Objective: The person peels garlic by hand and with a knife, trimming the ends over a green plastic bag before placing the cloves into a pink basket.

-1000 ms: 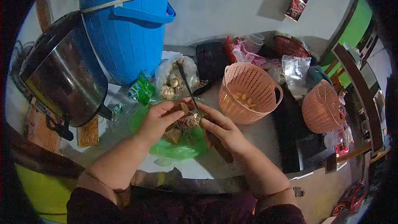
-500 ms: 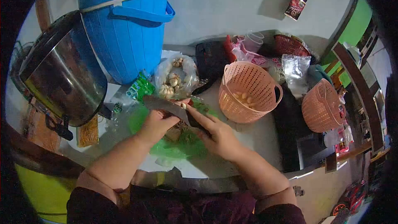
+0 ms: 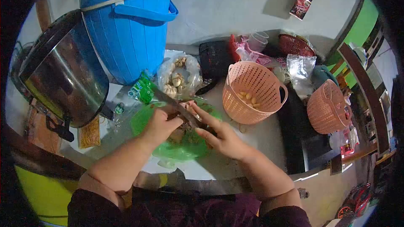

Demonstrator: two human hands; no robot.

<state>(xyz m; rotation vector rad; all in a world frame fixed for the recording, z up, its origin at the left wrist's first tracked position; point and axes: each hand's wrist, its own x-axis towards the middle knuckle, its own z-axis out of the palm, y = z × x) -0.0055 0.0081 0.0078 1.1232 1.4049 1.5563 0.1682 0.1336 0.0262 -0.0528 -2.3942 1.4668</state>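
Observation:
A large dark knife [image 3: 171, 102] runs slantwise over a green plastic bag [image 3: 183, 150] on the table. My right hand [image 3: 216, 131] is closed on the knife near its lower right end, fingers stretched along it. My left hand [image 3: 161, 124] is closed beside the blade, pinching something small that its fingers and the knife hide. Reddish-brown peelings lie on the green bag under both hands. Just beyond, a clear bag [image 3: 188, 75] holds several garlic bulbs [image 3: 178, 80]. A pink basket [image 3: 252, 111] to the right holds several pale peeled cloves [image 3: 249, 98].
A tall blue bucket [image 3: 126, 38] and a dark glossy container [image 3: 67, 75] stand at left. Near them lie a green packet [image 3: 144, 88] and a yellowish packet [image 3: 89, 133]. Another pink basket [image 3: 326, 111] and a clear bag [image 3: 300, 73] are at right.
The knife blade has turned from nearly flat to edge-on. My right hand has shifted slightly right and down, with its thumb now apparent. My left hand has barely moved.

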